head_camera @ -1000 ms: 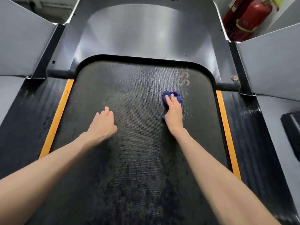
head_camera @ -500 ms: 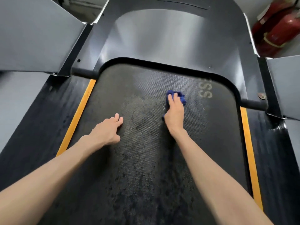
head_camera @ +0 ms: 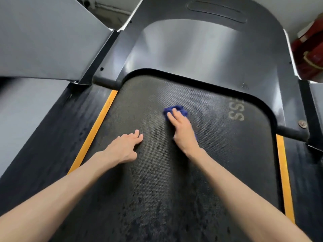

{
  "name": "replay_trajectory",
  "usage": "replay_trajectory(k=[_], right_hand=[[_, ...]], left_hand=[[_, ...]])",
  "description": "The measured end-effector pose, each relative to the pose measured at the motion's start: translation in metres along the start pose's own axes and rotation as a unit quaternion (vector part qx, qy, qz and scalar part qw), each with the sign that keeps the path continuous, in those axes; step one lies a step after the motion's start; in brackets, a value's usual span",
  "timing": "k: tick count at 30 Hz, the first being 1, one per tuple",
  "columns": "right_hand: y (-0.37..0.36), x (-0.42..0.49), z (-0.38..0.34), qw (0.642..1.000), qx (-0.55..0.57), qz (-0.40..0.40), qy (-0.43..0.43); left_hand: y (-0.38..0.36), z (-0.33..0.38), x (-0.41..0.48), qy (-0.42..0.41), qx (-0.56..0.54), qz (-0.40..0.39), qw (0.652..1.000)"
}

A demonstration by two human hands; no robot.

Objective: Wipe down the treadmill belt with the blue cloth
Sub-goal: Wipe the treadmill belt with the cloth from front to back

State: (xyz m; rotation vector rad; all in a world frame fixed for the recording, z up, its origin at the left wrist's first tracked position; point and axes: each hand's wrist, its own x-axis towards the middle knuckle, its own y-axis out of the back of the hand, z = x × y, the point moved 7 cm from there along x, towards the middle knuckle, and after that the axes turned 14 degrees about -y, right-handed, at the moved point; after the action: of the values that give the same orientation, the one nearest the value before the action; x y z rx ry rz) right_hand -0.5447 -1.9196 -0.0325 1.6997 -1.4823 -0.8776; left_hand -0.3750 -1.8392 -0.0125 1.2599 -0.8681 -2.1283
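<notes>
While the right hand (head_camera: 183,131) is pressing a crumpled blue cloth (head_camera: 176,110) flat against the dark textured treadmill belt (head_camera: 157,189) with straight, close-set fingers, the left hand (head_camera: 124,148) is resting beside it, fingers extended and together, near the orange side stripe (head_camera: 94,131)

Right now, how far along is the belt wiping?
Done: uncertain; only the strip of belt near the hood looks evenly grey. In hand: the right hand presses the blue cloth flat on the belt's far middle; the left hand rests nearby. Left: the blotchy near half and the corner by the printed letters.
</notes>
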Motion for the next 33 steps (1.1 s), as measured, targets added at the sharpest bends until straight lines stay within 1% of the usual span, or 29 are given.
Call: replay_trajectory(k=[1,2,3,4,5,6,7,8,9,10,11,13,14,15,16,17,18,19,21,22,23,25,26,27,29,30,31,32,33], right_hand=[[-0.018,-0.017,-0.019,0.993,-0.019,-0.063,0.097],[-0.027,-0.029,-0.029,0.978,-0.044,-0.117,0.169],[-0.024,-0.029,-0.03,0.963,-0.06,-0.146,0.217],[-0.016,-0.02,-0.025,0.96,-0.067,-0.138,0.234],[-0.005,-0.005,-0.014,0.969,-0.062,-0.106,0.216],[0.01,0.013,0.002,0.985,-0.046,-0.056,0.156],[0.026,0.033,0.021,0.998,-0.02,-0.006,0.057],[0.037,0.046,0.039,0.997,-0.007,0.028,-0.067],[0.039,0.05,0.046,0.985,-0.014,0.044,-0.169],[0.034,0.048,0.037,0.976,-0.035,0.047,-0.209],[0.022,0.045,0.017,0.982,-0.046,0.028,-0.18],[-0.018,0.026,-0.033,0.997,-0.029,-0.073,0.01],[-0.035,0.01,-0.05,0.985,-0.034,-0.134,0.105],[-0.041,0.002,-0.056,0.969,-0.047,-0.172,0.171],[-0.038,0.004,-0.053,0.961,-0.05,-0.183,0.201],[-0.031,0.016,-0.04,0.966,-0.046,-0.175,0.185],[-0.019,0.032,-0.023,0.98,-0.032,-0.141,0.135],[-0.003,0.049,-0.002,0.995,-0.019,-0.088,0.05],[0.021,0.07,0.031,0.989,-0.049,0.001,-0.138],[0.022,0.069,0.023,0.984,-0.073,0.016,-0.16],[0.012,0.064,0.002,0.99,-0.075,0.005,-0.121],[-0.024,0.031,-0.056,0.995,-0.034,-0.076,0.059],[-0.044,0.005,-0.079,0.981,-0.03,-0.121,0.149],[-0.056,-0.015,-0.092,0.964,-0.037,-0.157,0.211],[-0.059,-0.017,-0.093,0.946,-0.061,-0.172,0.267],[-0.055,-0.002,-0.085,0.95,-0.07,-0.155,0.262],[-0.048,0.018,-0.075,0.964,-0.081,-0.135,0.216],[-0.037,0.041,-0.061,0.983,-0.075,-0.104,0.133],[-0.023,0.061,-0.045,0.996,-0.06,-0.061,0.023]], left_hand=[[0.0,0.001,0.0,0.003,0.002,0.001,1.0],[0.001,0.001,0.0,0.007,0.002,0.005,1.0],[0.0,0.002,0.0,0.008,0.0,0.011,1.0],[0.0,0.002,-0.001,0.006,-0.004,0.018,1.0],[0.0,0.002,-0.001,0.002,-0.01,0.023,1.0],[-0.001,0.002,-0.002,0.0,-0.022,0.024,0.999],[-0.002,0.001,-0.002,0.0,-0.035,0.022,0.999],[-0.002,0.001,-0.003,0.001,-0.044,0.02,0.999],[-0.003,0.001,-0.002,0.001,-0.046,0.019,0.999],[-0.003,0.002,-0.002,0.0,-0.046,0.018,0.999],[-0.003,0.003,-0.002,0.0,-0.046,0.017,0.999],[-0.003,0.004,-0.002,0.003,-0.042,0.02,0.999],[-0.001,0.005,-0.004,0.002,-0.041,0.022,0.999],[0.001,0.005,-0.007,0.0,-0.045,0.028,0.999],[0.003,0.005,-0.012,-0.001,-0.049,0.038,0.998],[0.005,0.003,-0.017,0.001,-0.051,0.054,0.997],[0.006,-0.001,-0.024,0.01,-0.05,0.076,0.996],[0.005,-0.008,-0.031,0.027,-0.057,0.098,0.993],[-0.002,-0.017,-0.043,0.056,-0.088,0.118,0.987],[-0.008,-0.018,-0.045,0.058,-0.099,0.114,0.987],[-0.012,-0.016,-0.045,0.056,-0.1,0.108,0.988],[-0.017,-0.015,-0.043,0.066,-0.095,0.115,0.987],[-0.018,-0.014,-0.043,0.077,-0.093,0.122,0.985],[-0.019,-0.013,-0.042,0.084,-0.09,0.127,0.984],[-0.021,-0.012,-0.041,0.085,-0.09,0.13,0.984],[-0.022,-0.013,-0.042,0.084,-0.095,0.126,0.984],[-0.022,-0.014,-0.042,0.083,-0.106,0.122,0.983],[-0.021,-0.016,-0.043,0.08,-0.122,0.115,0.983],[-0.019,-0.018,-0.043,0.076,-0.144,0.108,0.981]])
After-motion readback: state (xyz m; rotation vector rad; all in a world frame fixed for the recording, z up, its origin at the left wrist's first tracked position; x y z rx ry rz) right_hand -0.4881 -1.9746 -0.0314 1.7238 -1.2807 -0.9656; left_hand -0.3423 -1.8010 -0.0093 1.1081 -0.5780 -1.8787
